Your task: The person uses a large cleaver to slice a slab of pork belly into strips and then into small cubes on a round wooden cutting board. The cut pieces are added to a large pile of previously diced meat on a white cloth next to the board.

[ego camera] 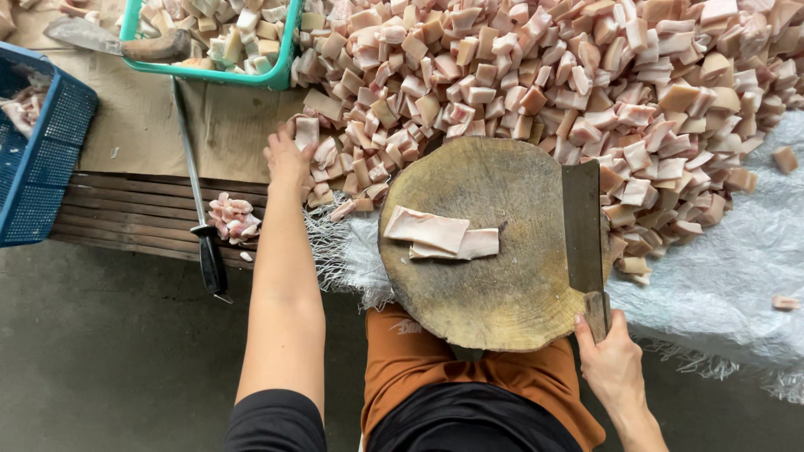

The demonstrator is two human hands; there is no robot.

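Observation:
A round wooden chopping block (494, 293) rests on my lap with two flat pink slabs of pork fat (440, 234) lying on it. My right hand (611, 360) grips the handle of a cleaver (582, 222), whose blade lies flat along the block's right edge. My left hand (289, 159) reaches forward to the left edge of a big pile of cut pork cubes (544, 75), fingers on a piece there; whether it grips that piece is unclear.
A green basket (209, 74) with more cubes stands at the back left, a second cleaver (109, 40) leaning on it. A blue crate (38, 159) sits far left. A sharpening steel (197, 201) and a few cubes (233, 218) lie on wooden slats. White sacking (720, 276) covers the right.

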